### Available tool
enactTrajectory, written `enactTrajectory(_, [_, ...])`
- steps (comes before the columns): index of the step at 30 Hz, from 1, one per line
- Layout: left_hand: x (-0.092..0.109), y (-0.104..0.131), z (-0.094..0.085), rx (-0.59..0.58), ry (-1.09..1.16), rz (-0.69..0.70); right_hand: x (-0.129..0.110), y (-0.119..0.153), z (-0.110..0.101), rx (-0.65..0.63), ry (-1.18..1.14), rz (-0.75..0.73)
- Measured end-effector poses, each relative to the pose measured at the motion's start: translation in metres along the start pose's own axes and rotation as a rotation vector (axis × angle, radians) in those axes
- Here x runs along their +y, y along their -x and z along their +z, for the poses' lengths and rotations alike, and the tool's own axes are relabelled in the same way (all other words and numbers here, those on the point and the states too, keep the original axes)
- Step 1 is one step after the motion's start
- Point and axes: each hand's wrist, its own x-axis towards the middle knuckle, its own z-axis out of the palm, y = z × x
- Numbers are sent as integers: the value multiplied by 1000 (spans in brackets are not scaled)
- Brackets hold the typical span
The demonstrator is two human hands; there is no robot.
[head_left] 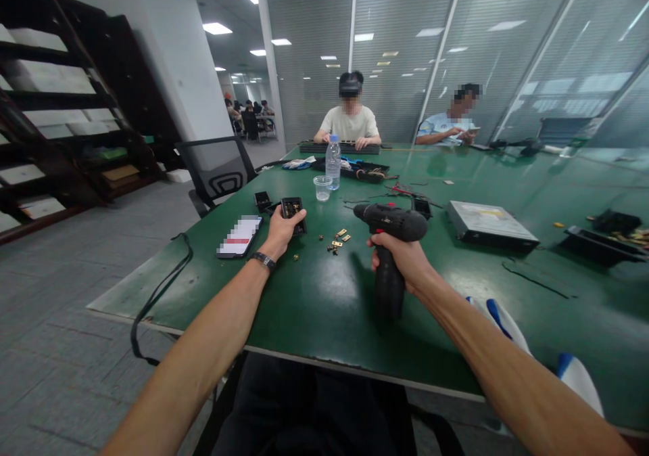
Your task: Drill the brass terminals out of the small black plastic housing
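Note:
My right hand is closed round the grip of a black cordless drill, its bit pointing left above the table. In my left hand is a small black box with brass-coloured parts inside, tilted so its open side partly shows. Between the two hands, small brass plates and several tiny screws lie loose on the green tabletop. Another small black box sits just left of the one I hold. A phone rests beside my left wrist.
A plastic cup and a water bottle stand beyond my hands. To the right are a metal-cased drive, a black tray of parts and white-blue gloves. A strap hangs over the left edge. Two people sit across the table.

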Motion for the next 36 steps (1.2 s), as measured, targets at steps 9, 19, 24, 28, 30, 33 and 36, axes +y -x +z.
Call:
enactTrajectory(9, [-3, 7, 7, -27, -16, 23, -10, 1, -14, -28, 737, -126])
enactTrajectory(19, [1, 4, 6, -109, 48, -27, 1, 13, -8, -228, 1427, -111])
enactTrajectory(24, [4, 7, 6, -154, 54, -32, -12, 20, -14, -385, 1559, -141])
enactTrajectory(28, [7, 8, 9, -149, 83, -65, -43, 18, 2, -386, 1743, -364])
enactTrajectory(30, [7, 8, 9, -143, 110, -80, -55, 12, 24, -429, 1720, -502])
enactTrajectory(33, [9, 7, 8, -143, 138, -113, -58, -7, 68, -649, 1664, -572])
enactTrajectory(36, [10, 5, 7, -139, 143, -131, -47, -31, 107, -873, 1631, -531])
